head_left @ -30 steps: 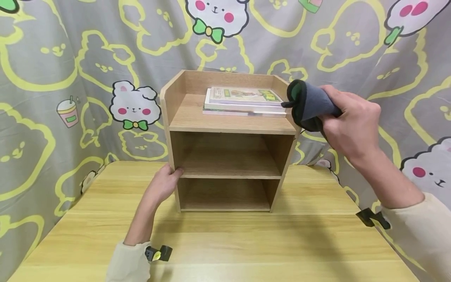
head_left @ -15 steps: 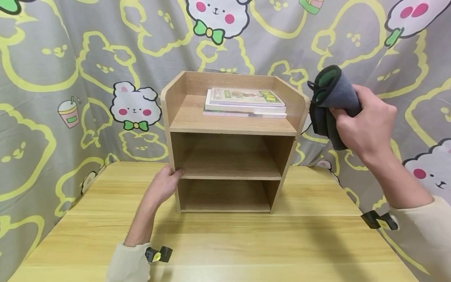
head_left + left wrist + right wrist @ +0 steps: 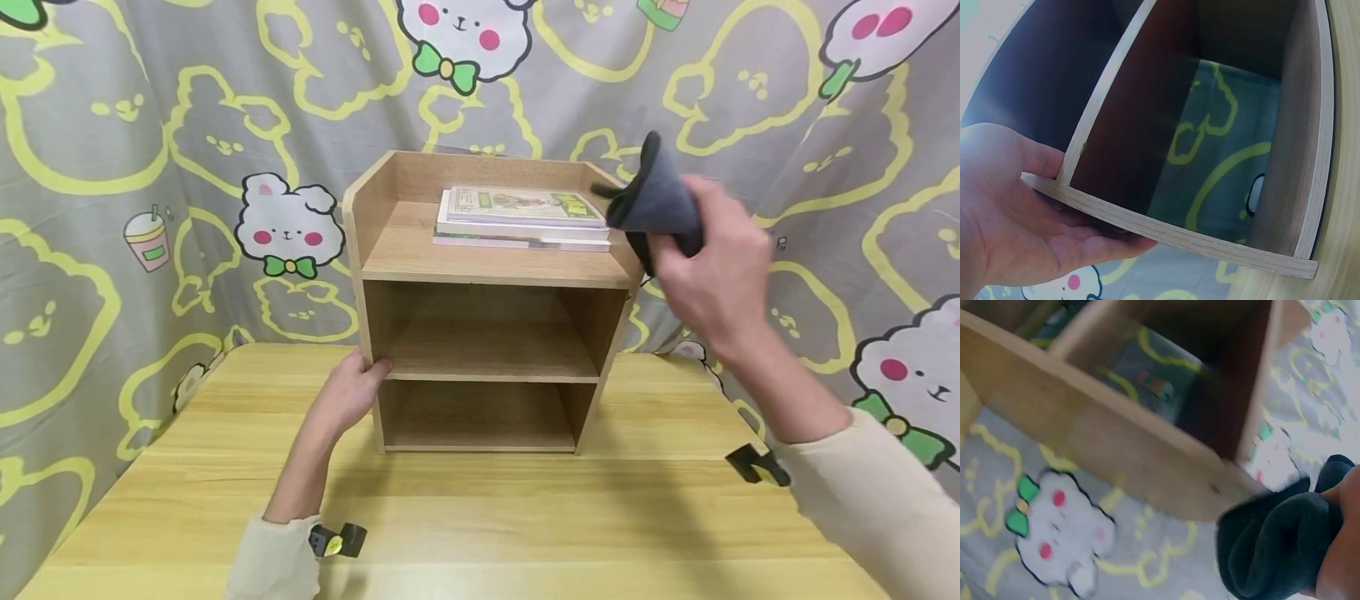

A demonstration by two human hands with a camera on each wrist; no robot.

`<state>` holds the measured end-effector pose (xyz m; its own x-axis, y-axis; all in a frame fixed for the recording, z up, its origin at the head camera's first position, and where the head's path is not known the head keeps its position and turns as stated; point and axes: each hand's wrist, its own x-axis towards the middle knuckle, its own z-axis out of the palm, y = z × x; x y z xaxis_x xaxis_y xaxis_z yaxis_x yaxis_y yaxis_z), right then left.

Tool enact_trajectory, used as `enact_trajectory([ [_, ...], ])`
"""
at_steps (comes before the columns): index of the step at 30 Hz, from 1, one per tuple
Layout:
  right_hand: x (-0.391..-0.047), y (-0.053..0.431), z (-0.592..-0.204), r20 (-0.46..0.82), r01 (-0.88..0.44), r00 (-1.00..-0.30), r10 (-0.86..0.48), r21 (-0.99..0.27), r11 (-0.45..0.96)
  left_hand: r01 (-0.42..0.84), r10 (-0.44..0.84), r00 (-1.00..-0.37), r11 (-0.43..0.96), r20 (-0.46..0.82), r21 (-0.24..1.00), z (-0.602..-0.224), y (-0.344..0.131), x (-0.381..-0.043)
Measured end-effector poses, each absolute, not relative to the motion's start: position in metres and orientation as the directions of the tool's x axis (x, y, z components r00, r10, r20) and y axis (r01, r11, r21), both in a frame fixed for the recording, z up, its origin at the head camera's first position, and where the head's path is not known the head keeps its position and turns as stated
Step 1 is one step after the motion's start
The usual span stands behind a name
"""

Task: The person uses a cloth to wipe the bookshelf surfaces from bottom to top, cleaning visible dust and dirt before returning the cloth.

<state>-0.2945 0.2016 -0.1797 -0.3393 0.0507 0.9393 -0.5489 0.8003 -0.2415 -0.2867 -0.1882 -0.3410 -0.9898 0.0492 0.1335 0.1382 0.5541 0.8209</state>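
A small wooden shelf unit point(image 3: 480, 271) stands on the table, with three levels. My left hand point(image 3: 348, 392) grips its left side panel, thumb on the inner side by the middle shelf and fingers along the outer face, as the left wrist view shows point(image 3: 1029, 212). My right hand point(image 3: 720, 262) holds a folded blue-grey cloth point(image 3: 663, 200) with dark edging, at the upper right side panel of the unit. In the right wrist view the cloth point(image 3: 1279, 544) appears dark green and bunched near the panel's edge; whether it touches the wood I cannot tell.
Several stacked books point(image 3: 525, 218) lie on the top level, between raised side and back boards. A yellowish wood-grain table point(image 3: 465, 525) extends in front. A patterned grey curtain point(image 3: 202, 167) hangs behind and at both sides.
The right hand swung out rightward with the cloth, away from the side panel, then came back left to it. The left hand, shelf unit and books have stayed put.
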Motion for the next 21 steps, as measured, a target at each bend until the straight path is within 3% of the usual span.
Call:
enact_trajectory([
  [9,-0.308,0.186,-0.180,0.907,-0.511,-0.420,0.029,-0.263,0.818,0.133,0.048,-0.991,0.557,0.128,0.820,-0.339,-0.190,-0.285],
  [15,-0.312,0.184,-0.149,0.794,-0.356,-0.607,0.036,-0.312,0.881,0.141,0.059,-0.990,0.560,0.130,0.816,-0.339,-0.188,-0.285],
  [21,-0.326,0.175,-0.113,0.567,-0.163,-0.824,0.005,-0.244,0.956,0.143,0.057,-0.989,0.564,0.135,0.814,-0.339,-0.189,-0.284],
])
